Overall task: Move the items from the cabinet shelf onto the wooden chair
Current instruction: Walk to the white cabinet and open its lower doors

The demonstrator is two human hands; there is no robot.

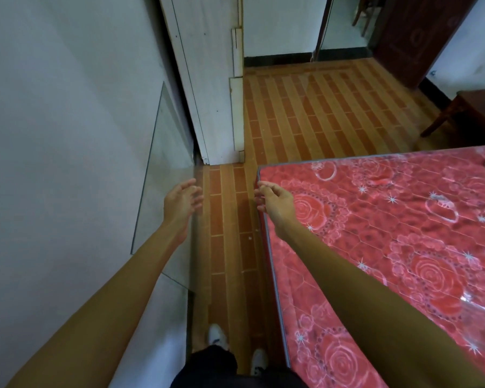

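Note:
My left hand (183, 202) is stretched out in front of me over the gap between a white wall and the floor, fingers apart and empty. My right hand (275, 202) reaches forward beside it, over the corner of a red mattress (398, 236), fingers loosely curled and holding nothing. A dark wooden chair or stool (469, 113) shows partly at the far right edge. A white cabinet side (207, 88) stands ahead on the left. No shelf and no items are visible.
A glass pane (163, 175) leans on the left wall. A narrow strip of striped orange floor (319, 107) runs between wall and mattress, widening ahead. A dark red door (415, 35) stands open at the back right. My white shoes (217, 336) are below.

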